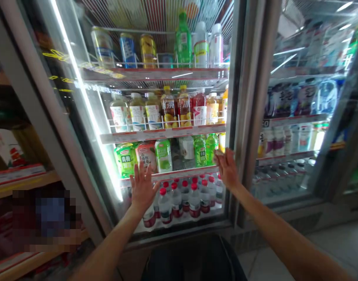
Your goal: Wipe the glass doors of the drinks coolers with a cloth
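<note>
My left hand (144, 189) is raised with its fingers spread, in front of the lower shelves of a lit drinks fridge (164, 132). Behind its fingertips are a green bottle (125, 160) and a pink-labelled bottle (146, 154). Whether that hand touches any surface I cannot tell. My right hand (229, 169) is up by the fridge's right-hand metal frame (243, 117), fingers stretched upward and holding nothing. Small green bottles (200, 150) stand just left of it. Below both hands, several red-capped water bottles (194, 201) are packed on the bottom level.
Higher shelves carry tea and juice bottles (153, 111), cans (127, 50) and a tall green bottle (183, 41). To the right, a neighbouring fridge section (292, 117) holds more drinks behind glass. Wooden shelves (26, 183) stand at the left, and pale floor (337, 242) shows at lower right.
</note>
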Action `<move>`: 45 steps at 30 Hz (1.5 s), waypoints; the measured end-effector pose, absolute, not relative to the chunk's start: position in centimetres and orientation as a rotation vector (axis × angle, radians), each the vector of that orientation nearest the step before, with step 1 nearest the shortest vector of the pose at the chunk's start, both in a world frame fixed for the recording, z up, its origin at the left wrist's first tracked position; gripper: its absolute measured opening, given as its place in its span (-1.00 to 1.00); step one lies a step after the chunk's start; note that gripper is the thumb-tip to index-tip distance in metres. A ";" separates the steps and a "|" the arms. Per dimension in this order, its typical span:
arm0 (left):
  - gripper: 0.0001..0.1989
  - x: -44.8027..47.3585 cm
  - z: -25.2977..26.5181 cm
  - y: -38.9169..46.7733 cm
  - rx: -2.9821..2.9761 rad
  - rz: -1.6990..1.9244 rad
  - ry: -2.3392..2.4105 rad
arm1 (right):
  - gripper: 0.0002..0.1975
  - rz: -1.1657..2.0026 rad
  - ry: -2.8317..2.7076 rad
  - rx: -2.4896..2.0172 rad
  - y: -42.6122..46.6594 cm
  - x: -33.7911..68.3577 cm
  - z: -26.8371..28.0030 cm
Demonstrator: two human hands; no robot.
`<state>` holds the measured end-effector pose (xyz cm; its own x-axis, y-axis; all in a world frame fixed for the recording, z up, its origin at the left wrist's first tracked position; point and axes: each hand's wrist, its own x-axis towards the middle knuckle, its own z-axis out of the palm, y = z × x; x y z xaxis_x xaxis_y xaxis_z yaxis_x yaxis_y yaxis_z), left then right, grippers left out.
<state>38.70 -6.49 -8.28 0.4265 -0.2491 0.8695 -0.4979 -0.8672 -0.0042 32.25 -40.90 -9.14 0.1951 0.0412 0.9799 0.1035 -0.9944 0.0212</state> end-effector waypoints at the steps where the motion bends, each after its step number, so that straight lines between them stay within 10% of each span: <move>1: -0.37 38.7 -8.3 -6.6 2.422 1.417 -0.645 | -0.46 -1.971 -0.071 -2.331 -41.3 32.7 -7.4; 10: -0.35 38.2 -8.8 -6.9 2.450 1.398 -0.631 | -0.47 -1.910 -0.310 -2.432 -38.9 31.5 -12.5; 29: -0.34 37.9 -10.1 -6.7 2.460 1.427 -0.630 | -0.69 -1.978 -0.433 -2.382 -28.6 35.3 0.6; 41: -0.58 35.7 -2.2 -15.5 1.744 1.472 -0.923 | -0.55 -0.943 -0.768 -1.984 -27.9 34.1 -0.3; 45: -0.56 37.0 -0.9 -17.9 1.954 1.562 -0.823 | -0.58 -1.377 -0.528 -2.024 -31.5 33.1 1.6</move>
